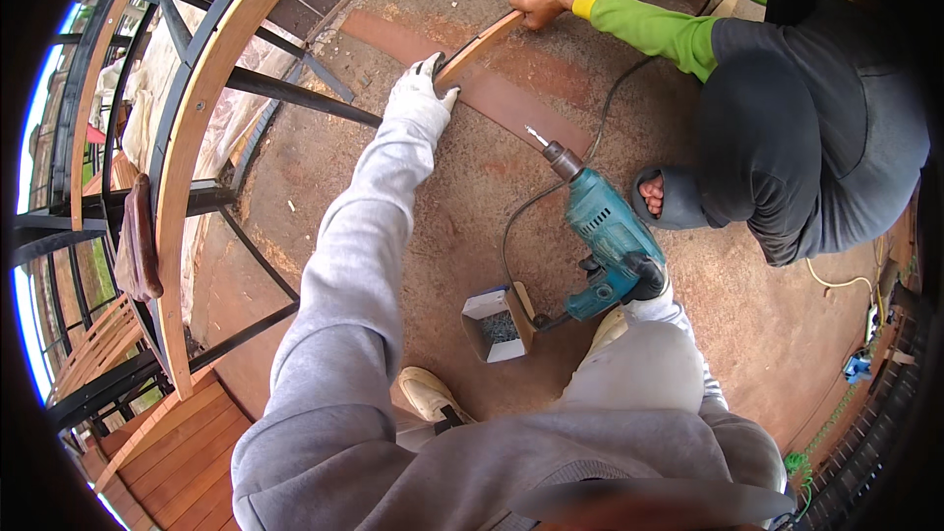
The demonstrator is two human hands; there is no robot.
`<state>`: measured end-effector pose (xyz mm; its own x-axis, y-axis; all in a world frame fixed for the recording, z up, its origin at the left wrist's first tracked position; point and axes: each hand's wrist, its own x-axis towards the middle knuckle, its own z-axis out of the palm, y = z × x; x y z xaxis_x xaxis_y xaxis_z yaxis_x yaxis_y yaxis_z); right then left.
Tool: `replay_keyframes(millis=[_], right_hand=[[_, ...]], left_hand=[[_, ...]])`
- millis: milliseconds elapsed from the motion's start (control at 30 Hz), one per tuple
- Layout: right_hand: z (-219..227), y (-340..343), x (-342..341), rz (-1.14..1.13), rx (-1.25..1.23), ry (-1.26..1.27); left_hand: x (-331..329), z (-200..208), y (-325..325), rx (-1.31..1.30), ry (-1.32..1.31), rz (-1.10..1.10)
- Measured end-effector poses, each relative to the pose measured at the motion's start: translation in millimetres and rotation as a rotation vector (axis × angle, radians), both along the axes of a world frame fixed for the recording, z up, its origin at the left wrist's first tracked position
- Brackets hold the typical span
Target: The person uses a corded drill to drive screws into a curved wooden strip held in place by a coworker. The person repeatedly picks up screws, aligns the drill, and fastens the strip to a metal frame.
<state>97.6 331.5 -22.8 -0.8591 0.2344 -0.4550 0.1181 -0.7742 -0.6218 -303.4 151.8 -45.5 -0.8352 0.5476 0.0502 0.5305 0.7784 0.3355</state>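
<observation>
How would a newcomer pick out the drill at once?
Above the brown floor, left of the crouching co-worker in view, find the person's gloved right hand. It grips the drill, a teal body with a brownish chuck and thin bit. Its teal colour sets it apart from the small open box nearby.

I see the head-worn fisheye staring steeply down, close above the wearer's grey sweatshirt at six o'clock, facing brown floor, twelve o'clock pointing forward.

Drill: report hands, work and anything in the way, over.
Left hand holding strip. Right hand gripping drill, bit clear of strip. Co-worker's hand also on strip. Cord on floor.
</observation>
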Motion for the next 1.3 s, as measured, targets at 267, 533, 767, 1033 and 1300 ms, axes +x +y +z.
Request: replay_keyframes(millis=[267, 533, 767, 1033, 1300], right_hand=[[1, -7, 18, 0.112, -0.225, 0.005], [-17, -18, 27, 0.212, -0.057, 0.045], [-2, -33, 19, 0.373, 0.151, 0.108], [-6, -36, 21, 0.324, 0.094, 0.189], [-23, -26, 31, 0.268, -0.046, 0.146]], left_hand=[[181, -23, -34, 1.131, -1.221, 0.552], [214, -10, -33, 1.364, -1.454, 0.431], [225, -31, -77, 1.597, -1.113, 0.404], [204, -19, -108, 1.604, -1.233, 0.757], [228, 20, -69, 1.517, -1.359, 0.560]])
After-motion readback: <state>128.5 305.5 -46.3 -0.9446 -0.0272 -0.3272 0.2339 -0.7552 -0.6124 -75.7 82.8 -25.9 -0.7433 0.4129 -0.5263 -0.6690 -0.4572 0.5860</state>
